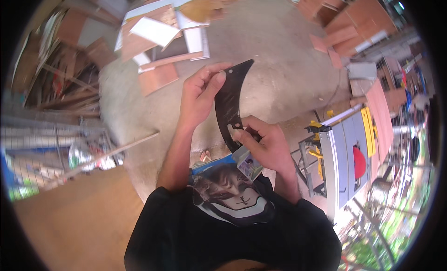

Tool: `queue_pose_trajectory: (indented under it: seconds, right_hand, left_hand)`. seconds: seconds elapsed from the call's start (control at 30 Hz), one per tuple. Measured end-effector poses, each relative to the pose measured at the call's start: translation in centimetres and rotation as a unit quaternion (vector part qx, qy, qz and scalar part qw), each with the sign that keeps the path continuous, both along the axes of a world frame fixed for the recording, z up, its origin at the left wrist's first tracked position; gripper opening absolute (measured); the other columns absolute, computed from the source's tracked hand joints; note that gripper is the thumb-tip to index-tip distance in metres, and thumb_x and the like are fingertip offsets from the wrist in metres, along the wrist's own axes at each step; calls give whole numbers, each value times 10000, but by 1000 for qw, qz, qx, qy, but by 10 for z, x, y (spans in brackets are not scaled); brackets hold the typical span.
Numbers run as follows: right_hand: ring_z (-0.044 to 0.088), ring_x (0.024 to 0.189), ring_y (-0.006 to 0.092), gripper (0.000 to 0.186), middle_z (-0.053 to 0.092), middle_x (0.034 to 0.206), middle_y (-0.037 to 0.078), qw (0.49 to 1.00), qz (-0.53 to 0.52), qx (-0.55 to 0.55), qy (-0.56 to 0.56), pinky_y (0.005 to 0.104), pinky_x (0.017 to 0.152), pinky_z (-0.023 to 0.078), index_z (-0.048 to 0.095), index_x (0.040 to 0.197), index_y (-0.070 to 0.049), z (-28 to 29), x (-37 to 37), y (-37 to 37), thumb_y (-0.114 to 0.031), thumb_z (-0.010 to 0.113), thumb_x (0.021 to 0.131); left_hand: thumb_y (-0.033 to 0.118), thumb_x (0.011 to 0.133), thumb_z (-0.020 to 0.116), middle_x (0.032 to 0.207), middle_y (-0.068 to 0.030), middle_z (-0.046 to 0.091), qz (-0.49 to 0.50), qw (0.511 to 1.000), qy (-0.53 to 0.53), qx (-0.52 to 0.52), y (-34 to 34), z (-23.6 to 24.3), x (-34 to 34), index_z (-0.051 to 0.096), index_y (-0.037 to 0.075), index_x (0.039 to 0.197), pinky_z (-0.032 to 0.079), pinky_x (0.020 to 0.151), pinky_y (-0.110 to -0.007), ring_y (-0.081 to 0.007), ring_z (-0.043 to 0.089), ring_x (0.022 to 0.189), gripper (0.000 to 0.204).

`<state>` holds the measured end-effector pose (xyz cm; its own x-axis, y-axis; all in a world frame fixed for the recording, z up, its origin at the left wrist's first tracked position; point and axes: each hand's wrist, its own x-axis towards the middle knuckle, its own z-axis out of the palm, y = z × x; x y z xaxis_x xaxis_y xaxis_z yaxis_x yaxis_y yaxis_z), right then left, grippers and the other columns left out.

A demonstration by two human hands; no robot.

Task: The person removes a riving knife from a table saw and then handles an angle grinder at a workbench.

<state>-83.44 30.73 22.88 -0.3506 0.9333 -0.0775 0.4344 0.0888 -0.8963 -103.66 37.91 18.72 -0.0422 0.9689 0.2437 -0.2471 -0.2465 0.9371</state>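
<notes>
In front of my chest I hold a black, crescent-shaped flat plate (pixel 229 95) that looks like a table-saw riving knife. It stands nearly upright, with a small hole near its pointed upper end and a hole and a slot near the lower end. My left hand (pixel 204 90) pinches its upper left edge between thumb and fingers. Lower down, my right hand (pixel 264 143) grips the bottom end, its thumb across the slot and its fingers partly hidden behind. A small printed piece (pixel 249 164) shows below my right hand; whether it is held or part of the shirt, I cannot tell.
To my right stands a table saw (pixel 342 150) with a grey top, yellow parts and a red round piece. Wood panels and white boards (pixel 155 31) are piled ahead on the concrete floor (pixel 274 52). Scrap wood (pixel 65 61) fills the far left; a long stick (pixel 116 152) slants nearer.
</notes>
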Motion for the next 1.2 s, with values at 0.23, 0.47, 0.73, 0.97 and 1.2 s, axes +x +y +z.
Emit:
queue_pose_trajectory:
  seconds: [0.23,0.47,0.73,0.97,1.2]
  right_hand:
    - [473,662,21,48,641,766,-12,975,-120,34,185,246,560,380,688,1027,10,-46,39,144,-9,717,994]
    - [502,691,16,101,664,787,-11,966,-182,45,180,232,588,404,705,1098,3,-11,83,297,-38,724,1008]
    - [500,692,21,100,632,776,-34,958,-219,72,173,228,608,410,709,1109,6,39,109,432,-28,716,1015]
    - [535,716,25,95,657,791,-19,946,-251,112,175,232,629,430,714,1108,4,56,122,554,-32,710,1021]
    - [628,780,51,103,726,854,23,932,-292,104,190,252,709,509,712,1123,3,108,121,648,-52,700,1038]
  left_hand:
    - [91,995,752,903,-1,725,-127,991,42,11,170,9,54,678,30,1365,505,667,-207,-34,645,760,382]
    - [161,1018,726,716,18,666,-106,982,141,68,356,63,119,754,52,1221,442,583,-220,-22,555,641,232]
    - [100,1014,721,825,41,681,-198,966,147,79,499,115,144,711,45,1367,450,653,-192,-11,563,727,357]
    - [28,921,782,829,-22,742,-262,955,83,109,625,131,169,655,43,1423,525,670,-226,-46,676,739,518]
    - [98,979,772,847,-12,736,-307,942,114,68,752,173,192,722,1,1246,512,645,-222,-32,649,730,288]
